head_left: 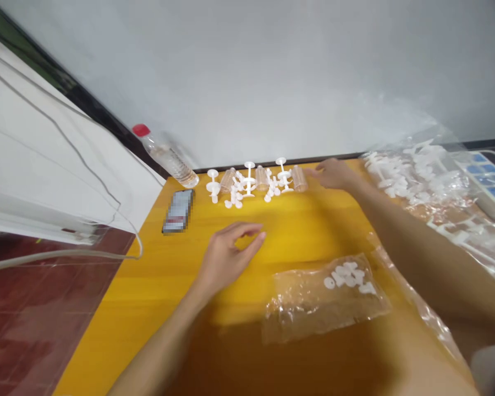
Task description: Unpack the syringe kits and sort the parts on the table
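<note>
Clear cup (300, 179): lies at the right end of the row along the far edge of the worktop (157, 275), close to the wall. My right hand (334, 173) reaches out to it, fingers stretched forward, fingertips at the cup's right side. Cannot tell whether they grip it or only touch it.

Row beside the cup: white parts (247, 184), some standing on disc feet, some tipped over, mixed with more clear cups. All sit close together.

Left hand (231, 247): over the middle of the worktop, nearer to me than the row. Fingers loosely curled, thumb apart from them, nothing in it.

Small bag (313, 308): flat on the worktop between my arms, a few white discs in its far right corner.

Big bag (429, 181): on the right, crumpled, full of white parts. Power strip (493, 184) just beyond it.

Left of the row: bottle (167, 157) with a red cap, lying down. Phone (178, 211) flat, just in front of it.
</note>
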The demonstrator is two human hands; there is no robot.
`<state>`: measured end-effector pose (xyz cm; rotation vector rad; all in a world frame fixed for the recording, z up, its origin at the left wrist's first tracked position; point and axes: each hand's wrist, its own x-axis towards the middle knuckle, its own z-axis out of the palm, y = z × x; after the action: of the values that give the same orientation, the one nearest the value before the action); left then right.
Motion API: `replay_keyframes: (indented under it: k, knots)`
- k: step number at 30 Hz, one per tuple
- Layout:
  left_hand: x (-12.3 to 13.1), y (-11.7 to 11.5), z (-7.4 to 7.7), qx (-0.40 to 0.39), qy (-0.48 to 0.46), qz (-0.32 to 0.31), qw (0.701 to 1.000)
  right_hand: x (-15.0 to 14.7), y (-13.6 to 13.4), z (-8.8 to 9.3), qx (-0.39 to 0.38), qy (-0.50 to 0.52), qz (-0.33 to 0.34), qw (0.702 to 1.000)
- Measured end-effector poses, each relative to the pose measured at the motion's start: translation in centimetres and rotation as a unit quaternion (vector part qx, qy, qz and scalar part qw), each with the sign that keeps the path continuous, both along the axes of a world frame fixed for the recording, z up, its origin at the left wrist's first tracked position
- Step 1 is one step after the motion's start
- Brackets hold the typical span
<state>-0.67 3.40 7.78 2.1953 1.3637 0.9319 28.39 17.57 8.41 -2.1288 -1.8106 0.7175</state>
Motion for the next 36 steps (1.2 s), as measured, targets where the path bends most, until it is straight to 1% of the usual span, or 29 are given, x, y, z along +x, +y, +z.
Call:
replay_keyframes:
  k: [2, 3, 4, 6, 8, 9, 10, 11, 13, 15, 17, 18, 19, 21, 22, 23, 24, 25, 28, 30, 32, 34, 36]
  knots:
    - [-1.8, -3.5, 0.6, -0.124, -0.046, 0.033, 0.991, 0.9, -3.3, 1.8, 0.051, -0.067, 0.012, 0.996]
    - [-2.5, -5.2, 0.7, -0.194, -0.059, 0.045, 0.978, 1.5, -5.6, 2.6, 0.075, -0.099, 0.030, 0.992]
    - [-3.0, -6.8, 0.6, -0.260, -0.071, 0.047, 0.962, 2.0, -8.5, 3.2, 0.081, -0.119, 0.059, 0.988]
    - [-3.3, -9.5, 0.0, -0.369, -0.087, 0.026, 0.925, 2.8, -15.0, 3.7, 0.036, -0.131, 0.106, 0.985]
    - [-2.7, -11.2, -1.2, -0.435, -0.096, -0.011, 0.895, 3.2, -21.6, 2.9, 0.022, -0.120, 0.140, 0.982]
    - [-2.1, -11.6, -1.8, -0.451, -0.102, -0.027, 0.886, 3.3, -24.5, 2.0, 0.032, -0.123, 0.152, 0.980]
    - [-1.6, -11.9, -2.4, -0.456, -0.112, -0.037, 0.882, 3.3, -26.9, 1.0, 0.058, -0.133, 0.141, 0.979]
    - [-1.1, -12.0, -2.9, -0.451, -0.124, -0.041, 0.883, 3.3, -28.8, -0.2, 0.078, -0.146, 0.123, 0.978]
    - [-0.4, -11.8, -3.7, -0.413, -0.152, -0.044, 0.897, 2.9, -30.9, -2.4, 0.101, -0.160, 0.073, 0.979]
    - [-0.2, -11.2, -3.9, -0.371, -0.165, -0.062, 0.912, 2.5, -31.3, -4.0, 0.090, -0.142, 0.017, 0.986]
    - [-0.5, -10.4, -4.1, -0.366, -0.172, -0.092, 0.910, 2.2, -30.9, -4.8, 0.072, -0.081, -0.048, 0.993]
    - [-0.6, -9.9, -4.3, -0.384, -0.180, -0.100, 0.900, 2.1, -30.6, -5.1, 0.066, -0.036, -0.084, 0.994]
    - [-0.8, -9.3, -4.5, -0.411, -0.195, -0.100, 0.885, 2.1, -30.4, -5.3, 0.062, 0.013, -0.119, 0.991]
    - [-1.1, -8.3, -5.4, -0.476, -0.246, -0.079, 0.841, 2.3, -30.0, -5.5, 0.058, 0.098, -0.172, 0.978]
    - [-1.3, -7.9, -5.8, -0.502, -0.271, -0.064, 0.819, 2.4, -29.8, -5.7, 0.055, 0.122, -0.186, 0.973]
    - [-1.5, -7.5, -6.3, -0.520, -0.290, -0.052, 0.802, 2.6, -29.8, -5.9, 0.051, 0.131, -0.193, 0.971]
    - [-1.7, -7.2, -6.7, -0.530, -0.302, -0.042, 0.791, 2.7, -29.7, -6.0, 0.046, 0.132, -0.190, 0.972]
    - [-1.9, -7.0, -6.9, -0.533, -0.307, -0.035, 0.788, 2.9, -29.7, -6.2, 0.040, 0.132, -0.181, 0.974]
    - [-2.3, -6.9, -7.0, -0.531, -0.306, -0.025, 0.790, 3.0, -29.5, -6.5, 0.016, 0.165, -0.152, 0.974]
    - [-2.4, -6.9, -6.8, -0.536, -0.305, -0.022, 0.787, 2.8, -29.2, -6.4, 0.014, 0.209, -0.160, 0.965]
    - [-2.4, -6.8, -6.5, -0.543, -0.302, -0.021, 0.783, 2.4, -28.9, -6.1, 0.033, 0.232, -0.178, 0.956]
    - [-2.3, -6.7, -6.4, -0.546, -0.301, -0.020, 0.781, 2.1, -28.6, -5.9, 0.057, 0.229, -0.190, 0.953]
    - [-2.2, -6.6, -6.4, -0.546, -0.302, -0.016, 0.781, 1.9, -28.4, -6.0, 0.061, 0.225, -0.196, 0.952]
